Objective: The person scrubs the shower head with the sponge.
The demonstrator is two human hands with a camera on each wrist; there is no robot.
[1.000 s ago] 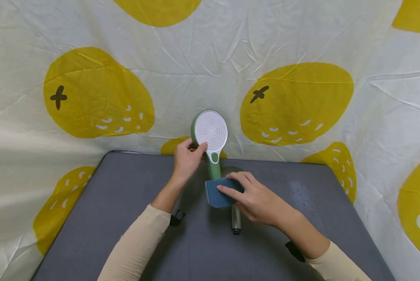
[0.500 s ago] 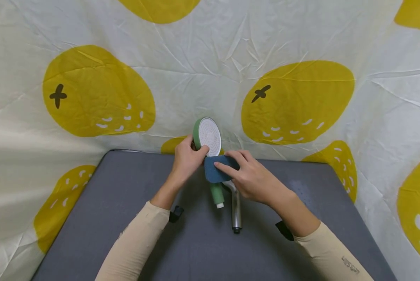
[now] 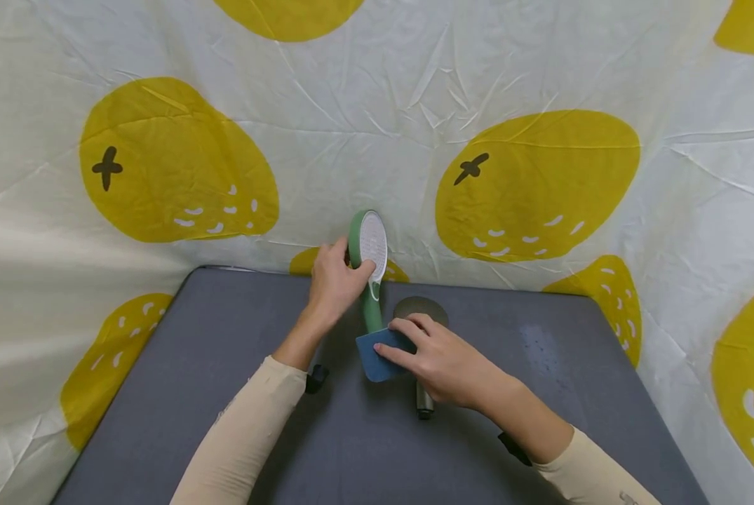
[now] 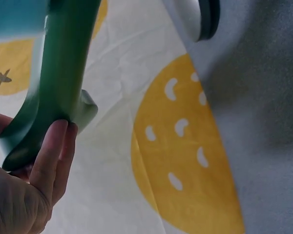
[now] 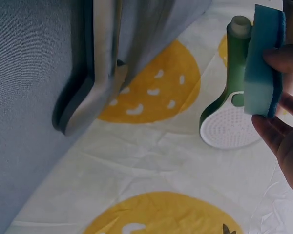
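Left hand [image 3: 334, 284] grips the green shower head [image 3: 369, 263]; right hand [image 3: 442, 365], at its 5 o'clock, presses a blue sponge [image 3: 377, 354] against the handle.

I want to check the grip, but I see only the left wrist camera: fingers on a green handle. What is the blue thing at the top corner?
Observer: It is a blue sponge. The right hand holds it against the lower end of the green shower head.
Operator: Where exactly does the left hand hold?
Observer: The left hand grips the neck, just below the white spray face.
Operator: And the grey shape at the top?
Observer: It is a silver shower head that lies on the grey table, its handle partly under the right hand.
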